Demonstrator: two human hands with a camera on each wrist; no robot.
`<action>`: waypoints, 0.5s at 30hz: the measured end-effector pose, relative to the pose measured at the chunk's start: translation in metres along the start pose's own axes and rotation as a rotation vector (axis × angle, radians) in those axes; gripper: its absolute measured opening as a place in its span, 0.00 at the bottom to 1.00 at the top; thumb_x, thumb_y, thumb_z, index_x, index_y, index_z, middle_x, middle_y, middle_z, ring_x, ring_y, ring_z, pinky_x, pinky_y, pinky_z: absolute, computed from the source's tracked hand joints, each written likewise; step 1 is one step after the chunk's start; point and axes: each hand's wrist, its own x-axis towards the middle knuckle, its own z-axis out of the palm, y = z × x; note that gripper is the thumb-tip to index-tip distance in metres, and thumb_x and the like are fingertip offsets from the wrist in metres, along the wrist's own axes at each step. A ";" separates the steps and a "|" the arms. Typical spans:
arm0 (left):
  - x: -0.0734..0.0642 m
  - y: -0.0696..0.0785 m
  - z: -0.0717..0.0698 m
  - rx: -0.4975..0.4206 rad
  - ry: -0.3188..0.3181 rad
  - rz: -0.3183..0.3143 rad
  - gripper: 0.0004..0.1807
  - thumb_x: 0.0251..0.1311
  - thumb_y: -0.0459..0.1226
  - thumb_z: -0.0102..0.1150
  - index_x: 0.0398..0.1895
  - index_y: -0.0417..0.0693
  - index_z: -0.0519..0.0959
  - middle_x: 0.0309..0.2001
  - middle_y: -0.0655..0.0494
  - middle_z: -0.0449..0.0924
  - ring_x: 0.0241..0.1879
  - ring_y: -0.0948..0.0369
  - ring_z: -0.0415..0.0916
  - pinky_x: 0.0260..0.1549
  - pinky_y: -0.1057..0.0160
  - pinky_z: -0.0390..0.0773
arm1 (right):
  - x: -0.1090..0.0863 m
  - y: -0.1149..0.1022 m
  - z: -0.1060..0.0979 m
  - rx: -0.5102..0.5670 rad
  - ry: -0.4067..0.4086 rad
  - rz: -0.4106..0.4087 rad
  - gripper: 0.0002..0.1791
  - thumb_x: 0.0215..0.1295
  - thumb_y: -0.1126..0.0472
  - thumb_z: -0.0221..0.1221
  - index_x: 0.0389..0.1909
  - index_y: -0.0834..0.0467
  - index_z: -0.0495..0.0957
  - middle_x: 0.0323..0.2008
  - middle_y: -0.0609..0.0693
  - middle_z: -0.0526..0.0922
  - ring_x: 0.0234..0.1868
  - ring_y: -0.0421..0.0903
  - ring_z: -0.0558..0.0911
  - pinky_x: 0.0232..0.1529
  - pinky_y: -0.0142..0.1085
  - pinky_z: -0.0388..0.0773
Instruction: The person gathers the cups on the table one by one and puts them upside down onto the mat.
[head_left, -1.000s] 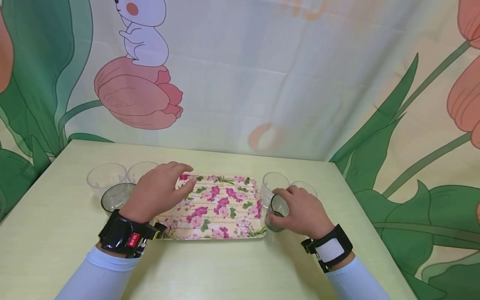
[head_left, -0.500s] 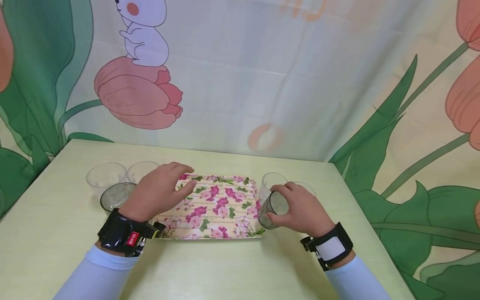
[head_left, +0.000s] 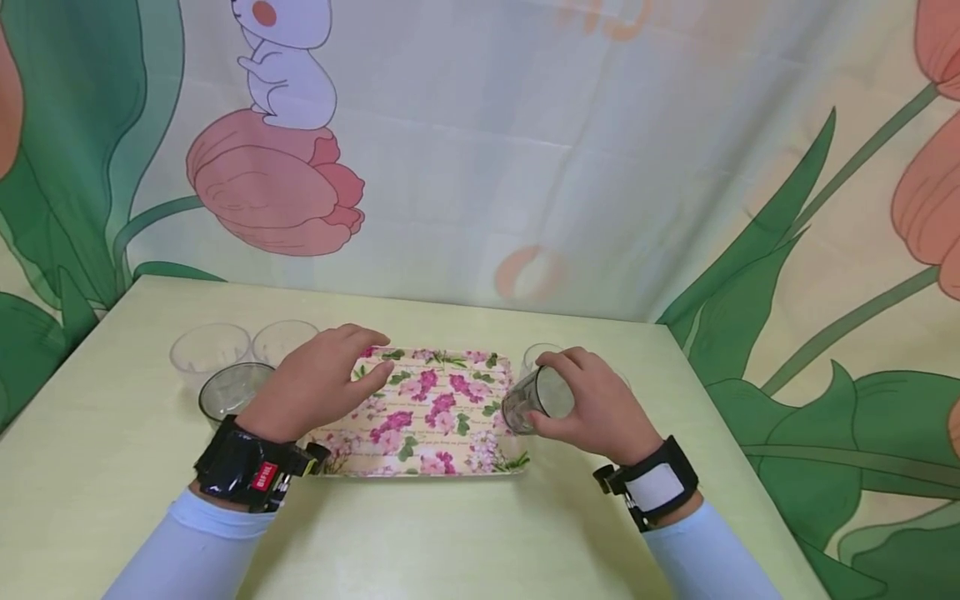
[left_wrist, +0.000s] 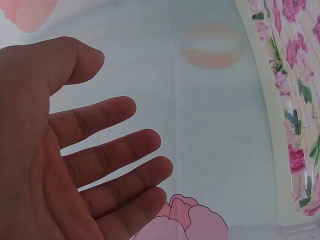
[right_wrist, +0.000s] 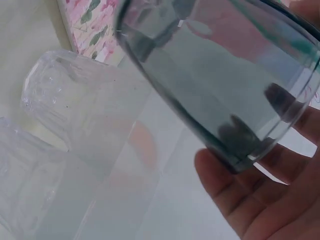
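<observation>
My right hand (head_left: pixel 606 410) grips a dark smoky glass (head_left: pixel 527 402) near its rim. The glass is tilted, its base pointing left over the right edge of the floral tray (head_left: pixel 420 408). In the right wrist view the smoky glass (right_wrist: pixel 220 80) fills the upper part, with fingers around its mouth. My left hand (head_left: pixel 318 379) hovers over the tray's left side, fingers spread and holding nothing; the left wrist view shows its bare palm (left_wrist: pixel 75 145). Beside that hand stands another smoky glass (head_left: pixel 225 396), partly hidden by the hand and wrist strap.
Two clear glasses, one at far left (head_left: pixel 210 354) and one beside it (head_left: pixel 281 340), stand behind the left smoky glass. At the right, a clear glass (head_left: pixel 542 350) is mostly hidden behind my right hand; the right wrist view shows a second clear glass (right_wrist: pixel 25 180). A printed curtain (head_left: pixel 450 167) hangs behind the table.
My right hand has lifted the smoky glass from beside the tray, tilted it and brought it left over the tray's right edge. The left hand stays nearly still.
</observation>
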 end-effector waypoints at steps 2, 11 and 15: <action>0.001 0.000 -0.001 0.002 -0.003 0.007 0.24 0.70 0.50 0.55 0.61 0.45 0.77 0.58 0.46 0.80 0.56 0.50 0.78 0.54 0.46 0.80 | 0.001 0.000 0.001 0.011 0.025 -0.013 0.36 0.54 0.39 0.68 0.61 0.52 0.75 0.50 0.51 0.79 0.49 0.49 0.79 0.47 0.46 0.81; -0.001 0.003 -0.004 0.000 -0.019 -0.001 0.25 0.70 0.51 0.54 0.61 0.45 0.77 0.59 0.47 0.79 0.58 0.50 0.78 0.55 0.46 0.79 | 0.007 0.001 0.007 0.022 0.127 -0.072 0.36 0.52 0.40 0.68 0.61 0.52 0.75 0.51 0.52 0.79 0.49 0.49 0.79 0.46 0.45 0.82; -0.002 0.004 -0.004 -0.007 -0.026 0.001 0.24 0.70 0.50 0.54 0.61 0.45 0.77 0.59 0.46 0.79 0.58 0.49 0.77 0.55 0.46 0.79 | 0.008 -0.002 0.005 0.028 0.146 -0.083 0.36 0.51 0.41 0.69 0.60 0.53 0.75 0.51 0.53 0.79 0.49 0.50 0.79 0.46 0.46 0.82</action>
